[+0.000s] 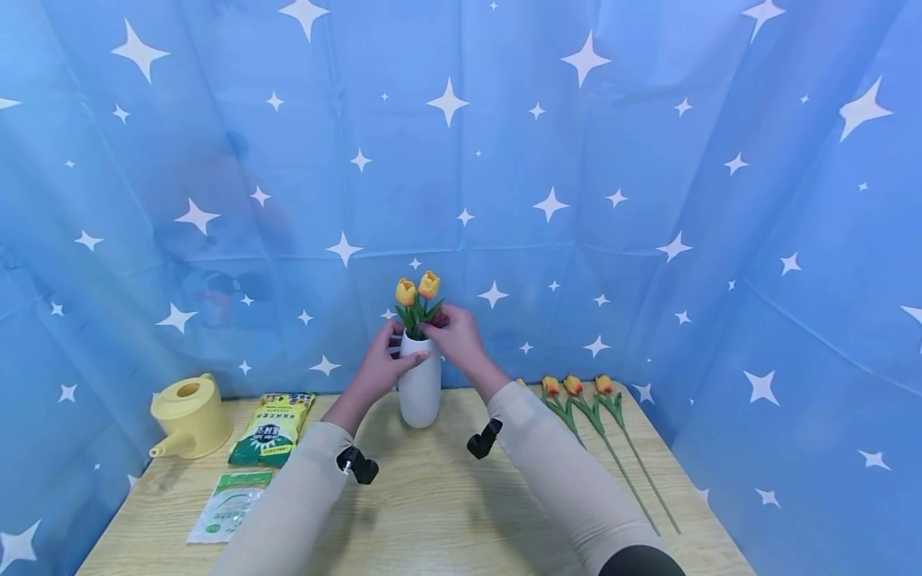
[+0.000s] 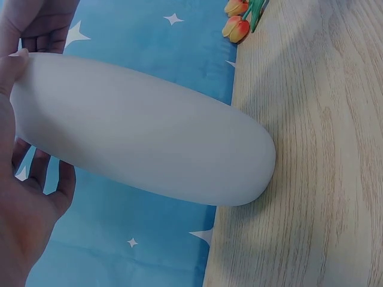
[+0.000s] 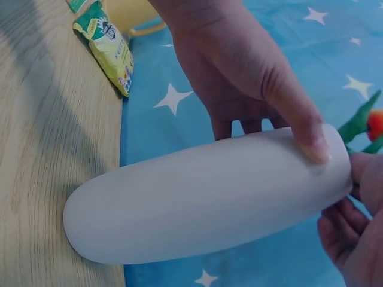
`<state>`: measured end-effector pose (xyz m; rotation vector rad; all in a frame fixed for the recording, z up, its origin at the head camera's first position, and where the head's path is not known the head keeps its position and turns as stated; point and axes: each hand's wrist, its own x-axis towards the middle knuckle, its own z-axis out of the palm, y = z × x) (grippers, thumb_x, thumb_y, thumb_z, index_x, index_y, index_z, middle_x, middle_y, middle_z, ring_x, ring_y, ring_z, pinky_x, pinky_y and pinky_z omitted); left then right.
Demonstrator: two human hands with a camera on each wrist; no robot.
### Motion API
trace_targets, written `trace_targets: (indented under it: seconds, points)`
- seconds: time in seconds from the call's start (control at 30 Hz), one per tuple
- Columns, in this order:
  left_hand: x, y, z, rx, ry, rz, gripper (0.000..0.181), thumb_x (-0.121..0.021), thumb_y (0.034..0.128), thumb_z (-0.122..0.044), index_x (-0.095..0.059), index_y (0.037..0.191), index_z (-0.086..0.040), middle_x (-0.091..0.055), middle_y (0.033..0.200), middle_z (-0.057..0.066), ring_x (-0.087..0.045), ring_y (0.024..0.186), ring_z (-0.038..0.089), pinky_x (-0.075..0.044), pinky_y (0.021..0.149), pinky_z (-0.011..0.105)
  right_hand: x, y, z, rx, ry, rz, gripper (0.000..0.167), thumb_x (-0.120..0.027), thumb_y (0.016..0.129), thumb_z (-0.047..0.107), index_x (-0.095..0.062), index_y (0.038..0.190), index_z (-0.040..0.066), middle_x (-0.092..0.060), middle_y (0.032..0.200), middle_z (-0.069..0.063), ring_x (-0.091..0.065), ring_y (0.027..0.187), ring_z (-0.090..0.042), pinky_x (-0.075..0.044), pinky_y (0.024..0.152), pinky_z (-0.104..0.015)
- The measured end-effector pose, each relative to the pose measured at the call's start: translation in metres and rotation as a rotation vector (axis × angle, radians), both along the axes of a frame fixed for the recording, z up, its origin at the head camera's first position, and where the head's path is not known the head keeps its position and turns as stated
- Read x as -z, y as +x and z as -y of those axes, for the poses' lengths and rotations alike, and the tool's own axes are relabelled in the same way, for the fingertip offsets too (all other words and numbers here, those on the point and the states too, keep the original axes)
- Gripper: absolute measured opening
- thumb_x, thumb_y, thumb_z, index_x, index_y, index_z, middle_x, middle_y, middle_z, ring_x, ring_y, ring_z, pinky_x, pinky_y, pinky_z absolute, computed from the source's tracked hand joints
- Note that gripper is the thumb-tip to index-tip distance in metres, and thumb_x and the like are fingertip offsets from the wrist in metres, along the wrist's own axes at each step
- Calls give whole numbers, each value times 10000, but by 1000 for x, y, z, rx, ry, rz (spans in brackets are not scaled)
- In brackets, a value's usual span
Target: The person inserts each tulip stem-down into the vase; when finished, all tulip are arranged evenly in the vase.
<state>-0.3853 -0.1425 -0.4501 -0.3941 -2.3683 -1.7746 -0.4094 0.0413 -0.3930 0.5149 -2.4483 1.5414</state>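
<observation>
Your left hand (image 1: 382,364) curls its fingers round the white vase (image 1: 420,392) on the worktop (image 1: 425,496), your right hand (image 1: 461,340) works at its mouth beside two tulips (image 1: 430,285), pinching or not I can't tell, and a sideways shove could topple the vase if that left grip slackens!

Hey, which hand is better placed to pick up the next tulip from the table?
Probably the right hand: the loose tulips lie on its side of the table, though it's now at the upright tulips. The left hand is farther away and grips the white vase near its rim.
</observation>
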Motion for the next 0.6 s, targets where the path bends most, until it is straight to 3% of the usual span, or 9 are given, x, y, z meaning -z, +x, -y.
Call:
trace_targets:
  seconds: [0.2, 0.6]
  points:
    - [1, -1, 1, -1, -4, -5, 550, -863, 992, -397, -514, 1337, -150, -569, 1454, 137, -565, 1361, 368, -536, 1107, 606, -1, 2, 0, 12, 14, 29, 146, -838, 1010, 187, -788, 1055, 57, -786, 1036, -65, -727, 1040, -259, -642, 877, -446]
    - [4, -3, 1, 4, -6, -12, 554, -862, 987, -432, -518, 1334, -171, -571, 1451, 118, -579, 1351, 363, -553, 1082, 608, 1, 3, -1, -4, -36, 75, 257, -848, 1011, 233, -751, 1181, 65, -768, 1095, -80, -734, 1052, -258, -636, 923, -466]
